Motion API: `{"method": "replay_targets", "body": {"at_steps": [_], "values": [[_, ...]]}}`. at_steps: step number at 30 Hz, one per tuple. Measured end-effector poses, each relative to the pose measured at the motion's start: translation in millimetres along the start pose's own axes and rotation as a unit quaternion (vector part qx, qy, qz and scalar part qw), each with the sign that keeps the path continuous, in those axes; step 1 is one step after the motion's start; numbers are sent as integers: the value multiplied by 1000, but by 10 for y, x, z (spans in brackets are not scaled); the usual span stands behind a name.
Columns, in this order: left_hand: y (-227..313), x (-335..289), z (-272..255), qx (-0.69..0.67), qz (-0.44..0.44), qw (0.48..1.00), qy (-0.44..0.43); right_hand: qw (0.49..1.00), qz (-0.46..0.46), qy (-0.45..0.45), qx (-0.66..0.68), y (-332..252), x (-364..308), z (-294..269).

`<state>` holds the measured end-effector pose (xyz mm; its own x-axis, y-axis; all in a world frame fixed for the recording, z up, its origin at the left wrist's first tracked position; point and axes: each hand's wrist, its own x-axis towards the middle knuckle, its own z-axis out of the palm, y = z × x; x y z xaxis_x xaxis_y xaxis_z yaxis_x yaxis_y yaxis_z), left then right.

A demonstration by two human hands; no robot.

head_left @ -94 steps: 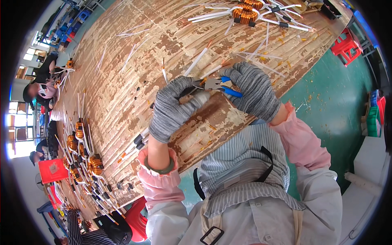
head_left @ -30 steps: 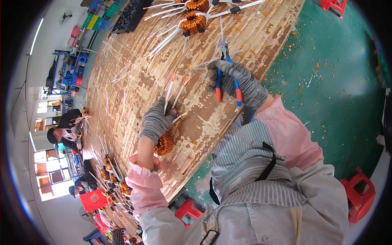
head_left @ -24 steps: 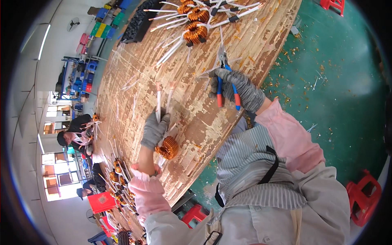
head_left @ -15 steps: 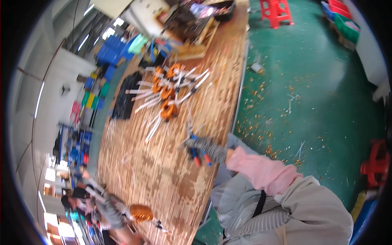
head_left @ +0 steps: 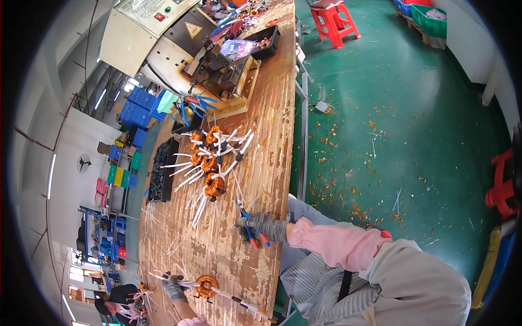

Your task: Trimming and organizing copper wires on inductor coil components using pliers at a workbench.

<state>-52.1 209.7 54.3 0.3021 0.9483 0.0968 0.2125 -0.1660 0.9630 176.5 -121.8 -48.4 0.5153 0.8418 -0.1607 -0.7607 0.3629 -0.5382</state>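
My right hand [head_left: 262, 227] wears a grey knit glove and rests on the worn wooden bench [head_left: 228, 255], closed around pliers [head_left: 251, 234] with blue and red handles. My left hand [head_left: 174, 288], also gloved, is low at the bench's near end. It grips the white-sleeved leads of a copper-wound ring coil [head_left: 206, 285], which lies on the wood just right of the hand. A heap of similar coils [head_left: 209, 163] with white leads lies farther up the bench, beyond the pliers.
A long black tray [head_left: 162, 169] sits left of the coil heap. A beige machine [head_left: 157, 32] and another black tray [head_left: 262, 41] stand at the bench's far end. Right of the bench are a littered green floor [head_left: 391, 125] and a red stool [head_left: 338, 19]. Another person [head_left: 117, 298] sits at the lower left.
The view has swung toward the bench's far end. My left hand has carried the coil away from my right hand, down the bench. My right hand still holds the pliers.
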Motion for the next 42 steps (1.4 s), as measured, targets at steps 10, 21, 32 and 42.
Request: {"method": "replay_targets", "body": {"at_steps": [10,21,32,42], "values": [[-26,434,-284,-130,-104,983,73,999,23,-16,31,234,153,-106],[-268,392,-394,-278,-19,959,-52,996,11,-91,-4,-58,-6,-87],[-561,116,-976,-402,-5,916,-6,988,-5,-126,89,-84,-92,-142],[-581,-144,-1453,-401,-69,911,65,995,0,-98,21,-123,-86,-90]]}}
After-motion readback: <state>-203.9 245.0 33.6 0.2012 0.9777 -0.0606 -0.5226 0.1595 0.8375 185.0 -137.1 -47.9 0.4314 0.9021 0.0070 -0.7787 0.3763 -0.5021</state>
